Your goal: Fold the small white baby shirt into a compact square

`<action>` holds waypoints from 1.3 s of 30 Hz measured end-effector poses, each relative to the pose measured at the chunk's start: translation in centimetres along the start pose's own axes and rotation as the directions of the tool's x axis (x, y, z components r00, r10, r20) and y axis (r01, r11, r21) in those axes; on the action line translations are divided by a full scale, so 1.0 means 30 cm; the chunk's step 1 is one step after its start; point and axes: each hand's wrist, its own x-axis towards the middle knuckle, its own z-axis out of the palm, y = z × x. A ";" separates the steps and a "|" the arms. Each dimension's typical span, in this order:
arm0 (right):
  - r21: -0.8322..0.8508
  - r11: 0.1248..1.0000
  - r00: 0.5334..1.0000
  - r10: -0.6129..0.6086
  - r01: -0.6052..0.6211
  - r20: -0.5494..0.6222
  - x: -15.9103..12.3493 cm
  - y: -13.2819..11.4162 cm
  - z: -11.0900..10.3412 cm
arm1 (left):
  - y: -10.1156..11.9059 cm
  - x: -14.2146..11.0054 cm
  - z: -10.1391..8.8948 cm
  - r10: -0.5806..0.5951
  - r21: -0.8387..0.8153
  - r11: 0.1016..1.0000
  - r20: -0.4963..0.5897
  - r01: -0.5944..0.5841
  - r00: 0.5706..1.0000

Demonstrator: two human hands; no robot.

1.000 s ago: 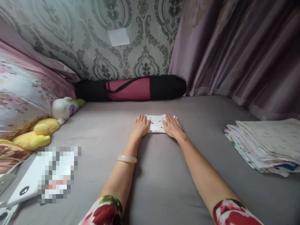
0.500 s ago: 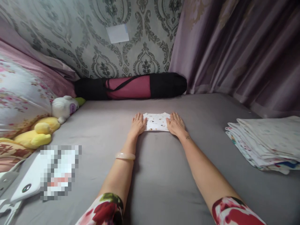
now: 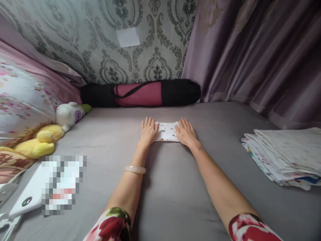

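Observation:
A small white cloth (image 3: 167, 132) with a sparse print lies folded flat on the grey bed sheet (image 3: 170, 187). My left hand (image 3: 148, 131) rests palm down on its left end, fingers stretched out and pointing away from me. On the opposite end, my right hand (image 3: 186, 133) lies flat in the same way, fingers a little apart. Both thumbs lie over the cloth's upper side, and the two end edges are hidden beneath the hands. Neither hand grips it.
A stack of folded cloths (image 3: 286, 157) lies at the right. Along the wall stretches a long black and pink bag (image 3: 140, 93). At the left are a yellow plush toy (image 3: 37, 144), a white plush toy (image 3: 67, 115), a floral pillow (image 3: 25, 100) and a white phone (image 3: 32, 190).
Both hands have shifted slightly inward over the cloth's ends, covering more of it. The fingers of my left hand are spread a bit wider. The view has moved slightly.

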 end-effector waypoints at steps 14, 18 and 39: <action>-0.036 0.998 0.996 -0.052 0.055 0.073 -0.017 -0.029 0.037 | 0.064 -0.029 0.030 0.153 -0.002 0.988 0.149 -0.154 0.977; -0.027 0.998 0.996 -0.048 0.050 0.076 -0.018 -0.034 0.028 | 0.072 -0.032 0.015 0.160 0.013 0.987 0.127 -0.163 0.979; 0.105 0.949 0.948 -0.307 0.298 0.087 -0.016 -0.130 0.014 | 0.042 -0.010 0.017 0.215 -0.041 0.976 0.003 -0.215 0.977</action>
